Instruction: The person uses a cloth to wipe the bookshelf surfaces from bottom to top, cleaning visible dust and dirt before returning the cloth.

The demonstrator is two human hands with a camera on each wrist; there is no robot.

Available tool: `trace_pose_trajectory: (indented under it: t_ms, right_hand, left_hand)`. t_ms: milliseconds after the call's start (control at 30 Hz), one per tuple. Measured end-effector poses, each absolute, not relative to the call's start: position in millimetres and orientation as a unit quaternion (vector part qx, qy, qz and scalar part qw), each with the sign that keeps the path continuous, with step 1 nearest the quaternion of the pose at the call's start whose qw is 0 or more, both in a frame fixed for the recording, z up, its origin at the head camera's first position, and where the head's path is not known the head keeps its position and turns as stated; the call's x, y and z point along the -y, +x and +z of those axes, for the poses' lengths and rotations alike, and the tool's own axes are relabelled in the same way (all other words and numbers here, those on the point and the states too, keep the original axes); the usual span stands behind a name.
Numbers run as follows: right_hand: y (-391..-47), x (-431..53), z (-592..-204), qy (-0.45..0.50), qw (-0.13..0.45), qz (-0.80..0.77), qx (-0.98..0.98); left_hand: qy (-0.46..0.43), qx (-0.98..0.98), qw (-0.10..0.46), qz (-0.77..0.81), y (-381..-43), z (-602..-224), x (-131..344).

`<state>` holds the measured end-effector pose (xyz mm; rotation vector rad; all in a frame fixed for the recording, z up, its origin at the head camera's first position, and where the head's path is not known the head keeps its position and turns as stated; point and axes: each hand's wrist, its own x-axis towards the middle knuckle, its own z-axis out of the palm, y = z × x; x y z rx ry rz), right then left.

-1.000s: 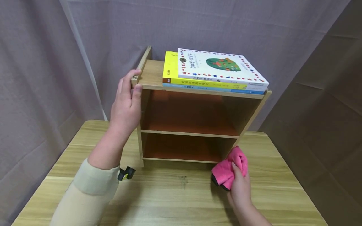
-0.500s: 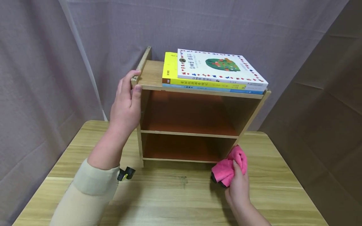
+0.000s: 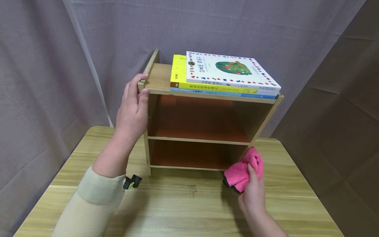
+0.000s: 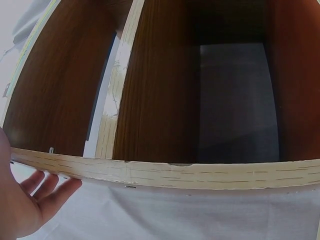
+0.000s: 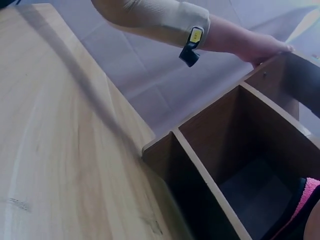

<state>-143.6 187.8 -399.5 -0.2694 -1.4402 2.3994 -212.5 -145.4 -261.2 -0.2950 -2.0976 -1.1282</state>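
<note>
A small wooden bookshelf (image 3: pixel 198 140) with two open compartments stands on the table. My left hand (image 3: pixel 132 110) grips the upper front corner of its left side panel, thumb at the front edge; the left wrist view shows several fingers (image 4: pixel 60 195) along the panel's outer face. Low at the shelf's right side panel, my right hand (image 3: pixel 254 192) holds a bunched pink cloth (image 3: pixel 237 174) with dark edging, thumb on top. The cloth lies at that panel's front edge and hides part of it. Only a strip of the cloth (image 5: pixel 311 192) shows in the right wrist view.
Books lie stacked flat on the shelf's top: a white book (image 3: pixel 231 69) over a yellow book (image 3: pixel 179 70) and a blue book (image 3: pixel 189 90). The wooden table (image 3: pixel 177 210) extends in front, and a grey curtain (image 3: pixel 207 26) hangs behind.
Over the last half second my right hand and the pink cloth have shifted slightly up and right along the side panel. My left hand, the shelf and the books stay put.
</note>
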Motion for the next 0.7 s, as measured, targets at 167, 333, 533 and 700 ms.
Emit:
trace_pose_trajectory:
  t_ms: [167,333,533,700]
  right_hand:
    - [-142.9,-189.0,-391.3,-0.088,0.164,0.842,0.507]
    - [-142.4,-188.9,-384.9,-0.084,0.174,0.848,0.493]
    - [-142.2,-189.3,-380.1,-0.083,0.176,0.853,0.484]
    - [-142.1,-189.4,-375.4,-0.071,0.182,0.850,0.489]
  left_hand:
    - [-0.113,0.814,0.363,-0.439,-212.3,-260.8,144.7]
    - [-0.112,0.814,0.364,-0.438,-212.7,-261.0,144.9]
    - [-0.112,0.816,0.362,-0.437,-212.7,-261.0,144.4]
    - [-0.109,0.817,0.361,-0.437,-211.8,-260.7,144.2]
